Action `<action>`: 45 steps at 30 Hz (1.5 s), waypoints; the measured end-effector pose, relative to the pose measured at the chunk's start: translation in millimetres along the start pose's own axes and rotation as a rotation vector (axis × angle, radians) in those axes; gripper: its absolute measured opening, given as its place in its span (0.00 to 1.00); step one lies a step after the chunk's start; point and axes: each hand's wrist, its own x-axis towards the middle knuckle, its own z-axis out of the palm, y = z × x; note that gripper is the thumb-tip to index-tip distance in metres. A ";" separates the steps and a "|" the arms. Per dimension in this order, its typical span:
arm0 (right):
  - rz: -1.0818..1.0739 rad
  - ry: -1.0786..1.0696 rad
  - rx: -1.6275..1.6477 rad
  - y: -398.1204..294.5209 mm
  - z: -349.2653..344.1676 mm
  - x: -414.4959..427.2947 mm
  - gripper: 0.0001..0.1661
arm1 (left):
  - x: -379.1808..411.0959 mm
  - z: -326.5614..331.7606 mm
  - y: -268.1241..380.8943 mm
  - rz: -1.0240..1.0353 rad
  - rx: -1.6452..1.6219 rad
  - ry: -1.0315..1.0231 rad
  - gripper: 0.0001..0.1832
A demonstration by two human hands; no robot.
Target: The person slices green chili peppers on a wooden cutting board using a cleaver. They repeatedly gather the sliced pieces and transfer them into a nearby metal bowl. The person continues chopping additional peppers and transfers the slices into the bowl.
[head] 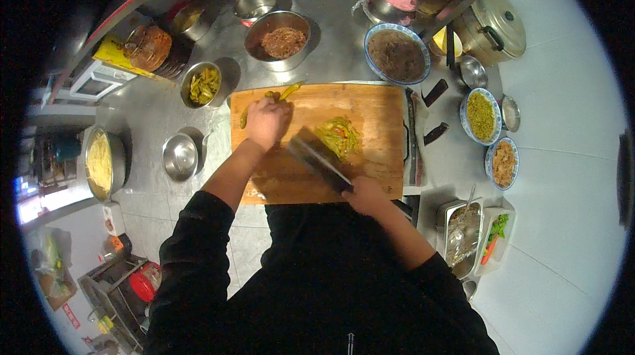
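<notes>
My left hand (pixel 268 119) is at the back left of a wooden cutting board (pixel 377 107), its fingers on whole yellow-green peppers (pixel 290 90) that look pickled. The fingertips are hidden, so whether they grip a pepper is unclear. My right hand (pixel 367 196) grips the handle of a cleaver (pixel 317 156) near the front edge of the board. Its blade is blurred and slants up to the left. Beside the blade, mid-board, lies a pile of cut yellow-green peppers (pixel 338 136) with a few orange bits.
Behind the board stand a steel bowl of reddish-brown minced food (pixel 283 42) and a patterned bowl of dark food (pixel 397 53). Left are a steel bowl of peppers (pixel 203 86) and an empty steel bowl (pixel 180 156). Two knife handles (pixel 436 134) lie right, near patterned bowls (pixel 480 116).
</notes>
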 end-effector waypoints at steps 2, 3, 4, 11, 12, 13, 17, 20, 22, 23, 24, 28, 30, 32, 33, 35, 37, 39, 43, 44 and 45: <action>0.033 0.027 0.081 1.2 -12.4 -10.4 0.21 | -12.4 9.8 -10.3 0.022 -0.133 0.124 0.11; 0.063 0.046 0.124 3.0 -15.2 -14.2 0.21 | -9.7 5.8 -6.1 0.044 -0.209 0.186 0.11; 0.064 0.041 0.082 3.5 -14.9 -13.5 0.21 | -7.8 1.8 -0.6 -0.008 -0.222 0.169 0.13; 0.100 0.050 0.017 14.3 3.3 -5.9 0.20 | 24.0 10.9 -5.4 0.010 -0.089 0.035 0.12; 0.121 0.037 0.023 11.3 2.5 -4.9 0.20 | 20.7 20.9 -5.4 0.043 -0.059 0.028 0.12; 0.109 0.057 0.041 8.6 1.8 -5.7 0.20 | 16.6 25.5 -5.9 0.074 -0.027 0.021 0.11; 0.071 0.071 0.115 4.1 -5.5 -11.3 0.20 | -22.6 22.9 -11.7 0.055 -0.153 0.176 0.11; 0.056 0.122 0.109 4.7 -4.3 -14.5 0.21 | -44.9 7.2 -28.1 -0.013 -0.122 0.164 0.10; 0.055 0.122 0.082 9.8 2.9 -15.2 0.22 | -44.6 -6.4 -37.2 -0.061 -0.088 0.113 0.11; 0.060 0.096 0.067 16.8 8.9 -10.7 0.22 | -37.6 -13.8 -37.1 -0.079 -0.071 0.160 0.11; 0.057 0.070 0.047 20.2 9.9 -6.7 0.23 | -35.5 -9.7 -44.4 -0.112 -0.092 0.138 0.11; 0.039 0.063 0.034 12.4 -8.2 -4.2 0.24 | -37.7 10.8 -64.3 -0.139 -0.252 0.060 0.10; -0.028 0.193 0.100 9.4 -20.3 -6.1 0.24 | -40.7 12.1 -60.3 -0.120 -0.277 0.093 0.09; -0.079 0.259 0.160 6.0 -34.5 -8.6 0.24 | -48.8 9.8 -45.7 -0.103 -0.311 0.156 0.09; -0.090 0.279 0.191 6.7 -38.2 -11.0 0.24 | -51.6 8.5 -37.2 -0.053 -0.343 0.119 0.09; -0.007 0.218 0.122 20.9 -25.6 1.3 0.22 | -58.8 6.4 -21.3 0.047 -0.408 0.045 0.10; 0.038 0.189 0.073 19.8 -27.2 0.4 0.21 | -71.1 11.3 -7.8 0.235 -0.422 0.010 0.11; 0.049 0.203 0.060 10.8 -23.4 -1.9 0.19 | -81.3 14.0 0.2 0.407 -0.524 -0.017 0.12; -0.020 0.338 0.118 9.3 -7.5 -4.6 0.17 | -83.3 6.7 24.7 0.332 -0.428 0.029 0.12; -0.058 0.384 0.110 6.5 -4.9 -7.3 0.16 | -87.0 12.2 23.5 0.319 -0.409 0.033 0.11; -0.105 0.427 0.094 0.0 -7.3 -10.4 0.15 | -93.8 19.4 22.6 0.298 -0.387 0.045 0.11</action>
